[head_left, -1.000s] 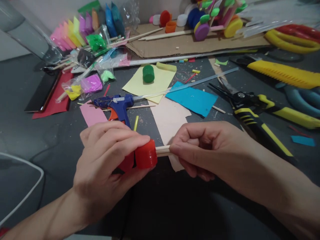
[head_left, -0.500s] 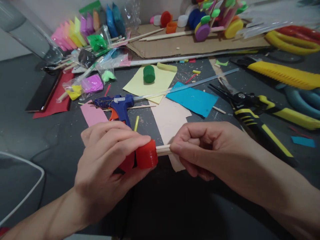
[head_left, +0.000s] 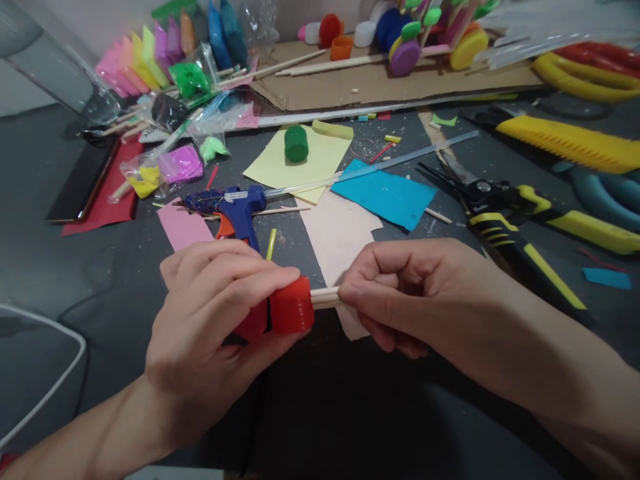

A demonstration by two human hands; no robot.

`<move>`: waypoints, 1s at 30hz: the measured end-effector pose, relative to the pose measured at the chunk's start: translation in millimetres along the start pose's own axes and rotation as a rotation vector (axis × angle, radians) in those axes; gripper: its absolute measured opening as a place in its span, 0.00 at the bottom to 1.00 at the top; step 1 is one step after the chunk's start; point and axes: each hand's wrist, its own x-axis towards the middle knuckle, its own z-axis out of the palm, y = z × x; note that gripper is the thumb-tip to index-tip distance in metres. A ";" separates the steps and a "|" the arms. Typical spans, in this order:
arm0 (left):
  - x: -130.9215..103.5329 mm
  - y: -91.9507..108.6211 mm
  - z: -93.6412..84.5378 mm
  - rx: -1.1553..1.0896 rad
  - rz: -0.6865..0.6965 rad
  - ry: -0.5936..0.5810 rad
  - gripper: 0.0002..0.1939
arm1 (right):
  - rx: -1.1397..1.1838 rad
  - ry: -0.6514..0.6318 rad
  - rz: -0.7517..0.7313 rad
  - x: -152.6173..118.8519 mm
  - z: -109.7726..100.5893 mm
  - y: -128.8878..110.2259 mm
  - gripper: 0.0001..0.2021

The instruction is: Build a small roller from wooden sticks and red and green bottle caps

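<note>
My left hand (head_left: pixel 215 340) grips a red cylinder (head_left: pixel 293 307) that looks like joined bottle caps, fingers on top and thumb beneath. Pale wooden sticks (head_left: pixel 325 297) stick out from the cylinder's right side. Their other ends are pinched between the thumb and fingertips of my right hand (head_left: pixel 395 297). Behind my left hand lies a blue glue gun (head_left: pixel 241 208) with an orange trigger and a long clear glue stick. A green cylinder (head_left: pixel 297 144) stands on a pale yellow paper (head_left: pixel 270 157). Cream paper (head_left: pixel 333 233) and blue paper (head_left: pixel 385 193) lie beyond my hands.
At the right are black-and-yellow pliers (head_left: pixel 525 247), a yellow cutter (head_left: pixel 570 143) and scissors handles (head_left: pixel 580 80). Cardboard (head_left: pixel 320 93) spans the back beneath colourful caps. Clay packets (head_left: pixel 150 57), a phone (head_left: pixel 80 180) and a white cable (head_left: pixel 75 333) are at left.
The view has shifted very slightly. Both hands keep the same hold on the red cylinder and the sticks.
</note>
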 end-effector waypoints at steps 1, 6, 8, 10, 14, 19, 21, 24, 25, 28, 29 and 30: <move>0.2 0.3 -0.2 -0.002 -0.006 -0.005 0.13 | 0.001 0.001 0.000 -0.1 -0.2 0.2 0.15; 0.7 0.7 -0.5 0.004 -0.005 -0.014 0.13 | 0.005 -0.001 -0.004 1.3 0.5 -0.2 0.14; 0.8 0.6 -0.3 0.005 -0.004 -0.012 0.13 | -0.004 -0.001 -0.002 1.7 1.0 -0.9 0.14; 0.7 0.4 -0.1 0.005 -0.006 -0.012 0.14 | -0.016 -0.001 -0.001 1.9 1.0 -1.3 0.15; 0.8 0.5 -0.3 0.003 -0.005 -0.019 0.14 | -0.015 -0.011 -0.005 2.4 0.0 -0.6 0.15; 0.8 1.1 0.0 0.003 0.003 -0.015 0.14 | -0.011 -0.020 -0.004 2.7 -1.0 1.7 0.14; 0.9 1.5 0.5 0.004 0.008 -0.016 0.14 | -0.020 -0.025 -0.007 2.4 -1.4 2.0 0.15; 1.2 1.8 1.0 0.001 0.017 -0.015 0.14 | -0.012 -0.034 0.001 1.7 -2.1 2.1 0.15; 1.3 1.8 1.1 -0.001 0.019 -0.015 0.14 | -0.008 -0.036 0.006 1.7 -2.2 2.2 0.15; 1.4 1.5 1.1 0.000 0.017 -0.025 0.14 | 0.001 -0.034 0.017 1.9 -2.3 2.6 0.13; 1.3 1.2 1.1 -0.001 0.018 -0.026 0.14 | 0.003 -0.030 0.016 2.0 -2.1 2.7 0.13; 1.1 1.0 1.2 -0.003 0.020 -0.024 0.14 | 0.003 -0.027 0.012 2.2 -1.9 2.7 0.13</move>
